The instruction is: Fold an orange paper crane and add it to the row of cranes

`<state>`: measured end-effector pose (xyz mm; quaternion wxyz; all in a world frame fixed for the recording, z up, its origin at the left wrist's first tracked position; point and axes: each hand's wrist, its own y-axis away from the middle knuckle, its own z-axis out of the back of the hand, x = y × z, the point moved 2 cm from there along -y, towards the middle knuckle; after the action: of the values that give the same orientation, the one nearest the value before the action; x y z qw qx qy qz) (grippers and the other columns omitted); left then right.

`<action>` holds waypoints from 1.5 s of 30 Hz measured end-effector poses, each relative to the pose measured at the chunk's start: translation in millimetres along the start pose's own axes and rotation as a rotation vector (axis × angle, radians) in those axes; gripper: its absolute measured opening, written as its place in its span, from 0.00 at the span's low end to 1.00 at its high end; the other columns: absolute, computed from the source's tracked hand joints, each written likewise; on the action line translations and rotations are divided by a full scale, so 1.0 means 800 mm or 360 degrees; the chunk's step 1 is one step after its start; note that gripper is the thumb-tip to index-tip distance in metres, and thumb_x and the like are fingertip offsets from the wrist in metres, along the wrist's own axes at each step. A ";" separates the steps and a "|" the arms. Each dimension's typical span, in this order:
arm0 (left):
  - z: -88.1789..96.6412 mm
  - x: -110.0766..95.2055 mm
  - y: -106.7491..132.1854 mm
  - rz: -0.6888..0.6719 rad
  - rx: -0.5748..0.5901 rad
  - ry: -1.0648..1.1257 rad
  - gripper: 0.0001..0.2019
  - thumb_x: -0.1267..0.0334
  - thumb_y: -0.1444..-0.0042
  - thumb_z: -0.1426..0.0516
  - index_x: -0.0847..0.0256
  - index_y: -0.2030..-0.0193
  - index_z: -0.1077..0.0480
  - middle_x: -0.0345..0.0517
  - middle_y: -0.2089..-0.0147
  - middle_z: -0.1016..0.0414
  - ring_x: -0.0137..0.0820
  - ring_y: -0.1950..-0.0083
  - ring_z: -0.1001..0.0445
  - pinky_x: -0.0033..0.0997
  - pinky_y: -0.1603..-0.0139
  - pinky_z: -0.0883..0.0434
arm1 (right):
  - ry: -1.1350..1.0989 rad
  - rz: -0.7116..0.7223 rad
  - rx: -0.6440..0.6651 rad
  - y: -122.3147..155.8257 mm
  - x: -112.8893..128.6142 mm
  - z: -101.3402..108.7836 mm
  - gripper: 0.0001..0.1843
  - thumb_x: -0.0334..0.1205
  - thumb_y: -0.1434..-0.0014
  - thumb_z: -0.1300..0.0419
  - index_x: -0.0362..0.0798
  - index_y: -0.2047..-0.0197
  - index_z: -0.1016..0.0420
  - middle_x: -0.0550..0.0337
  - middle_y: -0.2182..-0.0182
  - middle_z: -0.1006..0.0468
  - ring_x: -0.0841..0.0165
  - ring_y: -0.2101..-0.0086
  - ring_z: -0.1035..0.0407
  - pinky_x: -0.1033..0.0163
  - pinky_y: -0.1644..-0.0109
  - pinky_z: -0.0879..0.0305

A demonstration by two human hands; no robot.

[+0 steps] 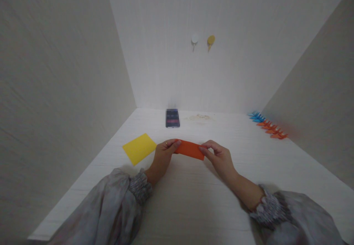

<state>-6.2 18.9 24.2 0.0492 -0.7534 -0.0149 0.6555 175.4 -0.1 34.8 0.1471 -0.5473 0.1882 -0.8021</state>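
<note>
An orange sheet of paper (190,150), shown as a long narrow rectangle, is stretched between my two hands above the white table. My left hand (164,157) pinches its left end, thumb on top. At the right end, my right hand (219,157) grips the lower corner between thumb and fingers. Whether the strip is folded double cannot be made out. Just left of my left hand lies a yellow sheet of paper (139,149), flat on the table and partly behind the hand.
A phone (172,118) lies near the back wall. Blue folded paper figures (257,117) and orange folded paper figures (272,129) form a row along the right wall. Two hooks, one white (194,39) and one yellow (211,40), are on the back wall. Panels enclose both sides.
</note>
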 end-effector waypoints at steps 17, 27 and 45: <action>0.023 -0.008 -0.013 -0.0971 0.0508 -0.1393 0.08 0.64 0.47 0.48 0.60 0.66 0.28 0.45 0.69 0.28 0.29 0.64 0.33 0.29 0.61 0.35 | 0.0619 0.0707 0.0468 -0.016 -0.021 0.019 0.06 0.37 0.45 0.45 0.48 0.69 0.27 0.58 0.74 0.26 0.68 0.69 0.35 0.59 0.61 0.41; 0.018 -0.017 -0.002 -0.1534 0.0931 -0.1986 0.09 0.68 0.44 0.51 0.63 0.69 0.31 0.44 0.66 0.29 0.29 0.62 0.36 0.30 0.59 0.37 | 0.0930 0.1188 0.0763 -0.009 -0.016 0.016 0.08 0.32 0.43 0.49 0.44 0.69 0.30 0.56 0.72 0.30 0.68 0.67 0.39 0.58 0.61 0.43; 0.017 -0.023 0.015 -0.1275 0.1306 -0.2198 0.10 0.66 0.43 0.52 0.62 0.67 0.30 0.45 0.67 0.28 0.30 0.61 0.33 0.30 0.58 0.36 | 0.0800 0.0881 0.1151 0.002 -0.008 0.010 0.09 0.25 0.51 0.48 0.44 0.69 0.29 0.54 0.67 0.28 0.67 0.62 0.36 0.60 0.55 0.40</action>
<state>-22.8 6.4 39.2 0.5197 -0.0527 -0.0674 0.8501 184.8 0.2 31.6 0.4838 -0.1818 0.0663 -0.8535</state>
